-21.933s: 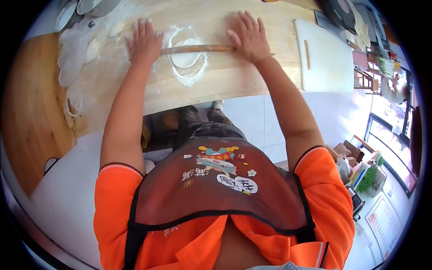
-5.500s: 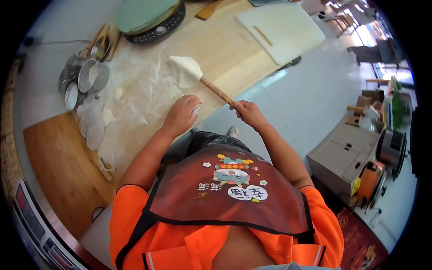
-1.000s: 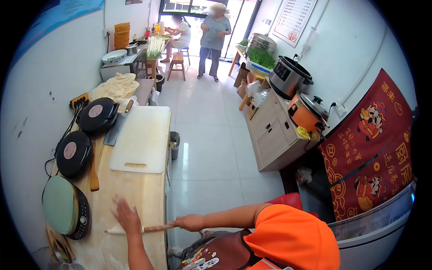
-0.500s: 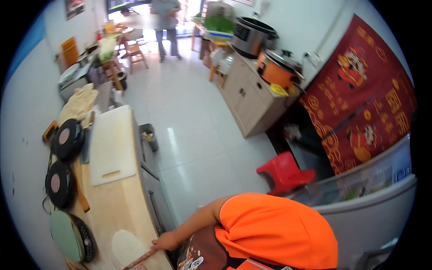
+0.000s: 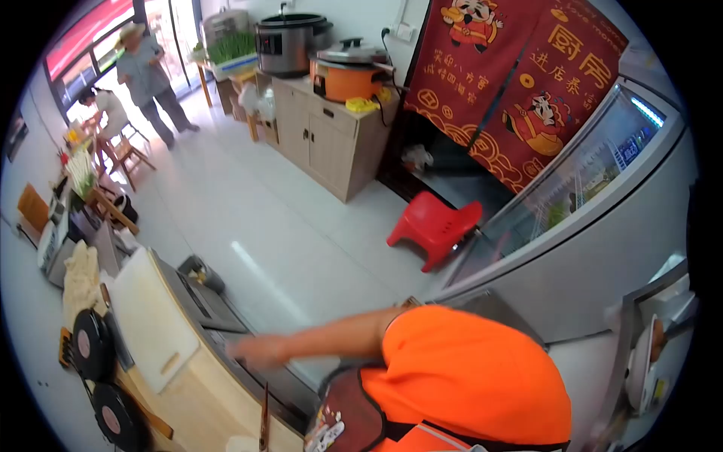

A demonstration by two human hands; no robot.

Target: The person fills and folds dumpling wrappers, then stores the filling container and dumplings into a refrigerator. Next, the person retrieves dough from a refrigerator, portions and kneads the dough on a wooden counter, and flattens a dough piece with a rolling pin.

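Note:
Blurred by motion, my right hand (image 5: pixel 257 352) hangs in the air over the counter's front edge, on an outstretched bare arm below an orange sleeve. Its fingers are too smeared to read, and no object shows in it. Apart from it, near the bottom of the view, is a thin brown rolling pin (image 5: pixel 264 419), its lower end cut off by the frame. Beside the pin a bit of pale rolled dough (image 5: pixel 241 444) shows on the wooden board (image 5: pixel 199 395). My left hand is out of view.
A white cutting board (image 5: pixel 154 320) and black round pans (image 5: pixel 92 343) lie along the counter. A bin (image 5: pixel 202 275) stands beside it. Behind are a red stool (image 5: pixel 433 226), a glass-front fridge (image 5: pixel 557 248), a cabinet with cookers (image 5: pixel 331 147), and two people near the doorway.
My right hand has left the end of the rolling pin and lifted away. The view has swung right, so the counter sits lower and most of the dough is cut off.

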